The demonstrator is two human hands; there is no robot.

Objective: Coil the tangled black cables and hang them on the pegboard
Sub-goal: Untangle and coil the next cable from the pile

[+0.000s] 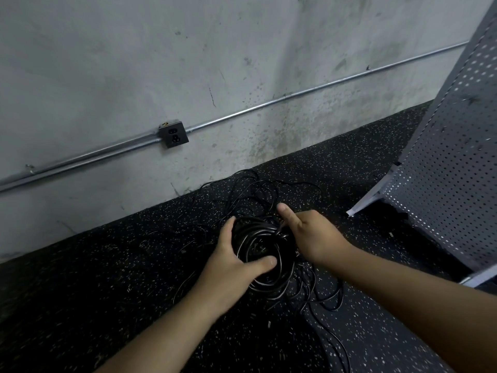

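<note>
My left hand: it grips the left side of the coil of glossy black cable. My thumb lies across the near strands and my fingers wrap round the far-left edge.

My right hand: my fingers curl down over the coil's upper right side and hold it. My thumb sticks up free. The fingertips are hidden behind the hand.

Coil: it is a round bundle of several turns, held between my two hands low over the floor. I cannot tell whether its underside touches the ground.

Loose tangle of thin black cables: it spreads on the floor just beyond the coil, toward the foot of the wall. More strands loop out below and to the right of the coil, and one runs off toward the bottom edge.

Grey perforated metal pegboard: it stands to my right, tilted in this view, on pale feet, and is apart from the coil.

Black rubber floor with pale speckles: it lies under the cables and the pegboard.

Stained grey concrete wall: it rises ahead of me.

Thin metal conduit pipe: it runs along the wall, slanting up to the right.

Small black socket box: it sits on the pipe run, left of the cables.
</note>
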